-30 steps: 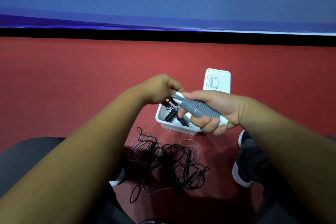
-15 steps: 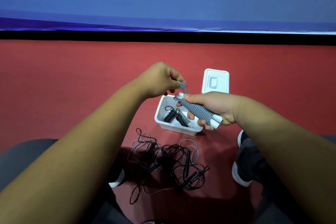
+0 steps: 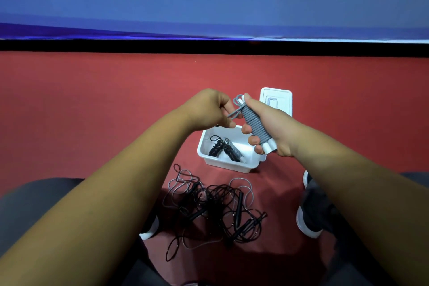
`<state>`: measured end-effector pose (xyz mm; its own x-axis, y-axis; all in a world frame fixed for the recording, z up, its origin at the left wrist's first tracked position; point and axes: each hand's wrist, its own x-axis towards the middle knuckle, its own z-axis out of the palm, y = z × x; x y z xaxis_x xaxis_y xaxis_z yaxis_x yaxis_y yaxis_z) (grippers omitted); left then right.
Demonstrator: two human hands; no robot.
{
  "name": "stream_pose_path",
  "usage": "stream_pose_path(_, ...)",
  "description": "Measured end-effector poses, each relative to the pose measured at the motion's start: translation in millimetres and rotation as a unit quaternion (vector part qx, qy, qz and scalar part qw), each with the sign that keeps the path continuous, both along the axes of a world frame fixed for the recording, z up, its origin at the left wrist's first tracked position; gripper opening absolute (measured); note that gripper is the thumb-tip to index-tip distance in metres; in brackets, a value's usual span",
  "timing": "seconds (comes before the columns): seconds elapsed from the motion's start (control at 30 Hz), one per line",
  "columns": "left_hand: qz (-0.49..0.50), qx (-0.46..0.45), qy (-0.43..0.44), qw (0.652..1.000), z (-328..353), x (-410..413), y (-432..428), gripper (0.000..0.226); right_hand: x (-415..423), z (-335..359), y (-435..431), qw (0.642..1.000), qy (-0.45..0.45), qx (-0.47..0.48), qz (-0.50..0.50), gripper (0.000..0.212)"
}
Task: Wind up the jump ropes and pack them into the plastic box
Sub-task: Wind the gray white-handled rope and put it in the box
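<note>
Trousers: dark grey fabric trousers (image 3: 34,204) over both knees.
Shoes: dark fabric left shoe (image 3: 148,231) and right shoe (image 3: 311,211), white rubber soles.
Arms: forearms (image 3: 116,193) bare.
Hands: left hand (image 3: 209,109) and right hand (image 3: 267,123) bare.

A sports hall, by its look: red court floor (image 3: 92,111) runs beyond the left hand (image 3: 209,109) and right hand (image 3: 269,123) to a black strip (image 3: 209,46) and a blue banner (image 3: 209,11) with white lettering; tangled jump ropes (image 3: 213,206) lie on the floor below the hands.
</note>
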<state>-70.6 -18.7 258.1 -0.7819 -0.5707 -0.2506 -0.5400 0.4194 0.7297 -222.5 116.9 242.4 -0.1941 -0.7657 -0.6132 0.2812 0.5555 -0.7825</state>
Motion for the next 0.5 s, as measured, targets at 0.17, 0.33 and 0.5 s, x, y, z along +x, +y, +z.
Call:
stream_pose_path(0.17,-0.01,0.048,-0.033,0.998,-1,4,2,0.013,3,0,0,0.999,0.035,0.003,0.0,0.054)
stream_pose_path(0.33,-0.004,0.091,0.01,0.996,-6,10,1,0.035,-2,-1,-1,0.999,0.051,0.001,-0.016,0.053)
stream_pose_path(0.5,0.06,0.173,0.109,0.977,-9,6,1,0.031,-7,-3,-1,0.998,0.049,-0.003,-0.026,0.053)
